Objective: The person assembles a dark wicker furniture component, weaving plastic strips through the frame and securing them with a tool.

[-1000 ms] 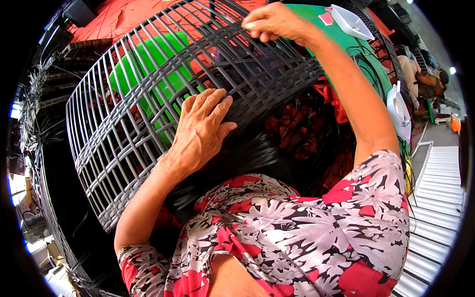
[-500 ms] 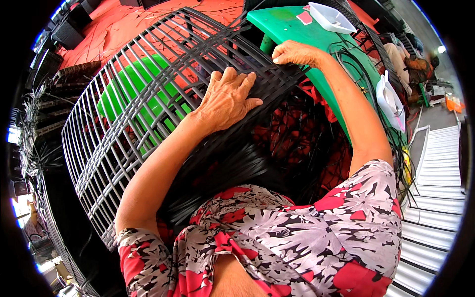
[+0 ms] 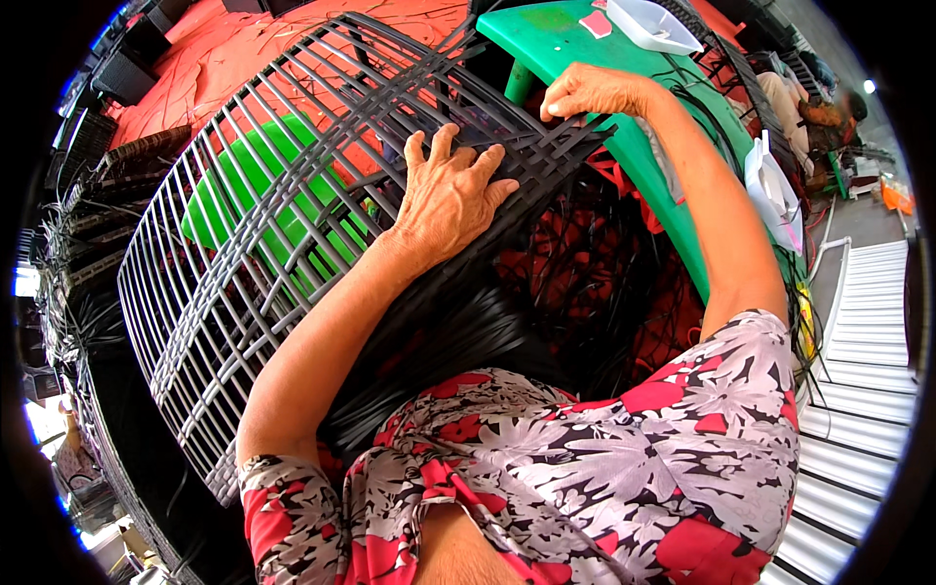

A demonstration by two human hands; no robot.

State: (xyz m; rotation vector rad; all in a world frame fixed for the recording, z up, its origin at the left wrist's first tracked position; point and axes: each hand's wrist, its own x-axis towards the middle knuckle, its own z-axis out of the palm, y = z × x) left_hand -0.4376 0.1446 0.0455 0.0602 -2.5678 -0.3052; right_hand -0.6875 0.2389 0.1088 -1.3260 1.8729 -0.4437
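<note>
A curved lattice of dark grey and black plastic strips [image 3: 561,156] lies before me, with open bars on its left and a tighter weave toward its right corner. My left hand [image 3: 447,200] rests on the lattice with its fingers spread. Near the woven corner my right hand [image 3: 597,93] is closed, fingertips pinched together just above the strip ends. What sits in that pinch is too small to make out. A bundle of loose black strips [image 3: 473,327] hangs between the lattice and my body.
Beneath the bars shows a bright green plastic piece [image 3: 219,210] on a red floor covering [image 3: 195,63]. A green table [image 3: 546,39] at the right bears a white tray [image 3: 655,27] and another white container [image 3: 773,200]. A person [image 3: 780,112] sits farther right, beyond a white slatted surface [image 3: 848,380].
My right hand has lifted slightly from the woven corner, and more strip ends show beneath it. My left hand stays on the lattice, its fingers spread a little wider. The view has shifted slightly.
</note>
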